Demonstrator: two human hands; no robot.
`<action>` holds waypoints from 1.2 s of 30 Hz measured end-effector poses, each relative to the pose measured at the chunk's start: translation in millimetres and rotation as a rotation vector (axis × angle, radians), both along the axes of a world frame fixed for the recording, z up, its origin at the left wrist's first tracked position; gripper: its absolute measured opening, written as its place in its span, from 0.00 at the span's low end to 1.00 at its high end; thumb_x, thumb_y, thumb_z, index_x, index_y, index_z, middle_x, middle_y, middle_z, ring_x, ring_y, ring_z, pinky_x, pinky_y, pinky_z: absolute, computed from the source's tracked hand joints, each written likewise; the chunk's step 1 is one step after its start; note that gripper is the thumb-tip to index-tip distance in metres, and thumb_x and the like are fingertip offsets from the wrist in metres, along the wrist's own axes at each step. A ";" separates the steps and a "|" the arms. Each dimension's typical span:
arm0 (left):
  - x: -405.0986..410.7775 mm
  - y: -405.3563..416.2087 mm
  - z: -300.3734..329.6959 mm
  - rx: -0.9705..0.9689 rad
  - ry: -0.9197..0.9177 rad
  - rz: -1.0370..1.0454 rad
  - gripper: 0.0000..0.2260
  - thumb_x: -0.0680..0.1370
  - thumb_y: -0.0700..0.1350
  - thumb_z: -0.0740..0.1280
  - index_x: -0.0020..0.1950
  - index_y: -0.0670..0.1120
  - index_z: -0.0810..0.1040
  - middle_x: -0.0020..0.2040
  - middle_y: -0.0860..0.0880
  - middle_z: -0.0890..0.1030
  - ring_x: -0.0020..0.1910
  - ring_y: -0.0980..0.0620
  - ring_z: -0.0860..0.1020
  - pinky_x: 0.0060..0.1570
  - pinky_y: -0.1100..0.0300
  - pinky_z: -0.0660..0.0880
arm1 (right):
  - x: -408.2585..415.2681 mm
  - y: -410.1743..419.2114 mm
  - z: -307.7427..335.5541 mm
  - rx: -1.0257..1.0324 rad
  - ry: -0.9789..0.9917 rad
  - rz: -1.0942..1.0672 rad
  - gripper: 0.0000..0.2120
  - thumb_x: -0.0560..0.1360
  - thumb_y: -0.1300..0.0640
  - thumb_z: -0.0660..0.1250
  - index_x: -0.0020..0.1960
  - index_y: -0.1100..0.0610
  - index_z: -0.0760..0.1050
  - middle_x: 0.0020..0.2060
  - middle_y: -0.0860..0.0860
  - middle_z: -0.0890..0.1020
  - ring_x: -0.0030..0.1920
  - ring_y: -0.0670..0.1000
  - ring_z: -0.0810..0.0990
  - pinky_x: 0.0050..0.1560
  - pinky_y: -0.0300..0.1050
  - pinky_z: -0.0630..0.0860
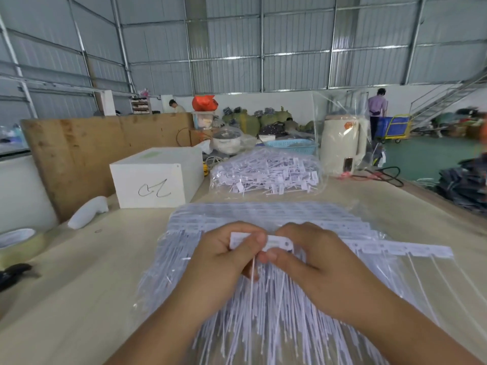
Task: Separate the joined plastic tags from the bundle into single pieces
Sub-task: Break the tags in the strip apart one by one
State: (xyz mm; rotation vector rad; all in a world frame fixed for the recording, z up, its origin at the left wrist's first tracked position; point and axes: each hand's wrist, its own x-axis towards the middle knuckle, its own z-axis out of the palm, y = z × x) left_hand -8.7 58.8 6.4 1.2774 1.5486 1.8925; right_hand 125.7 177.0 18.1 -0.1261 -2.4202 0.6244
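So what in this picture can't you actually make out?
Head view, the only one:
- Print on the tags pinched by the left hand and right hand: too small and blurred.
- The joint between those tags: covered by the thumbs.
- Contents of the white box: closed.
- Lower ends of the bundle: cut off by the bottom edge and hidden by the forearms.
- Far-right goods: blurred.

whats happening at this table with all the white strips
A person is splitting joined plastic tags. The left hand and right hand pinch neighbouring heads of one strip of tags above the bundle. Separated tags lie in a clear bag farther back on the table.
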 end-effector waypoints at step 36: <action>16.7 -5.5 3.9 -0.077 -0.011 -0.204 0.11 0.72 0.53 0.70 0.45 0.46 0.81 0.32 0.46 0.77 0.30 0.49 0.75 0.31 0.58 0.73 | 9.7 -8.9 -9.8 -0.217 0.064 0.128 0.13 0.73 0.34 0.60 0.49 0.41 0.65 0.39 0.51 0.80 0.39 0.54 0.80 0.42 0.62 0.76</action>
